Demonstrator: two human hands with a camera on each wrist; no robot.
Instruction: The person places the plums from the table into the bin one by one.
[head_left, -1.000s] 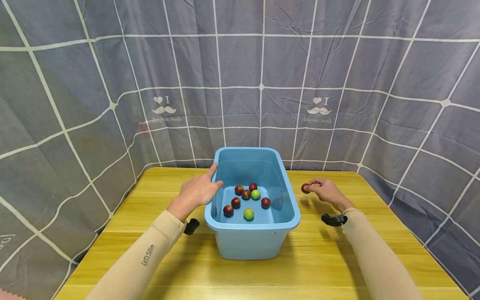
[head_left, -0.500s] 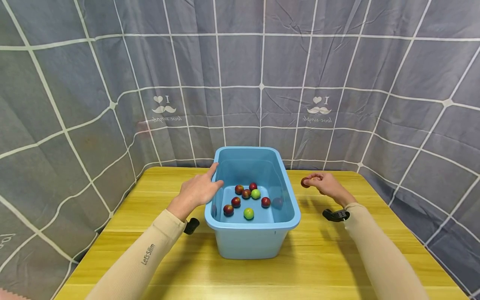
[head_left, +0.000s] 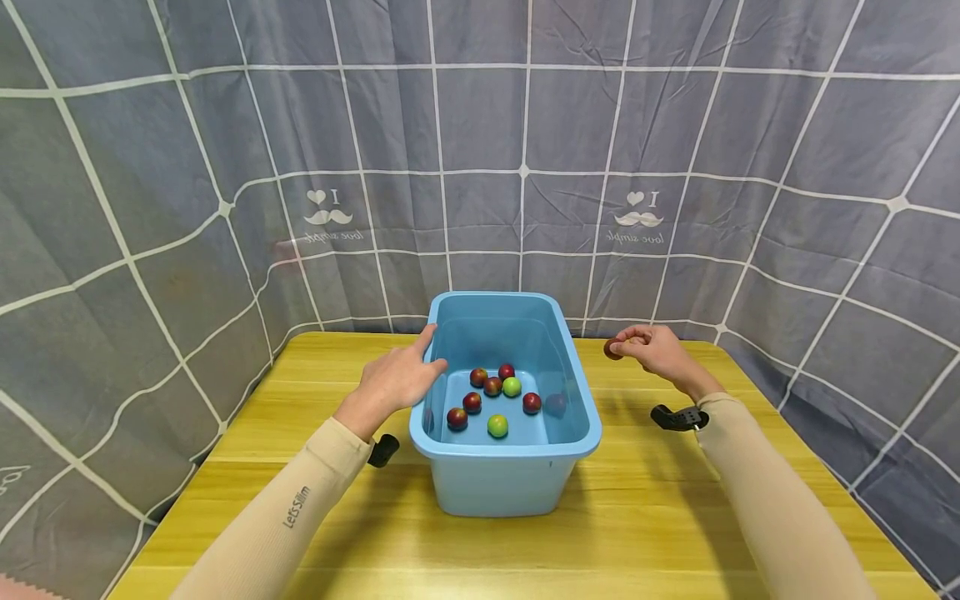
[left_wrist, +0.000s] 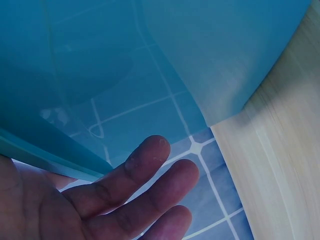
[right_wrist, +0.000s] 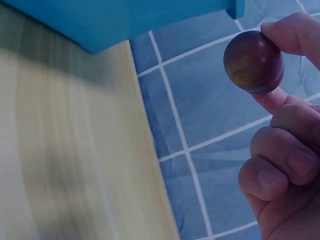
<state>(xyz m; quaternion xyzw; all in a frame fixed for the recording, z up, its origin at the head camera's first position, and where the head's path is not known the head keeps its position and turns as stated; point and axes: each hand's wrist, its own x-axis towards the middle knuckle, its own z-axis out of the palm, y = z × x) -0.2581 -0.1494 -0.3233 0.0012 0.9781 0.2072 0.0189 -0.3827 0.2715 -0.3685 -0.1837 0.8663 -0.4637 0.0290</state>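
Note:
A blue plastic tub stands mid-table in the head view. Dark red plums lie scattered on its floor, with two green round fruits among them. My left hand rests on the tub's left rim, index finger along it and thumb over the inside. In the left wrist view its other fingers extend loosely outside the wall. To the right of the tub, my right hand pinches a single plum between thumb and index finger, raised above the table; the remaining fingers are curled into the palm.
The tub stands on a yellow wood-grain table. A grey curtain with white grid lines hangs close behind the table and along both sides. Each wrist carries a black strapped device.
My right hand has moved away from me, toward the table's far edge, and slightly to the right, still pinching the plum. The left hand and the tub have stayed in place.

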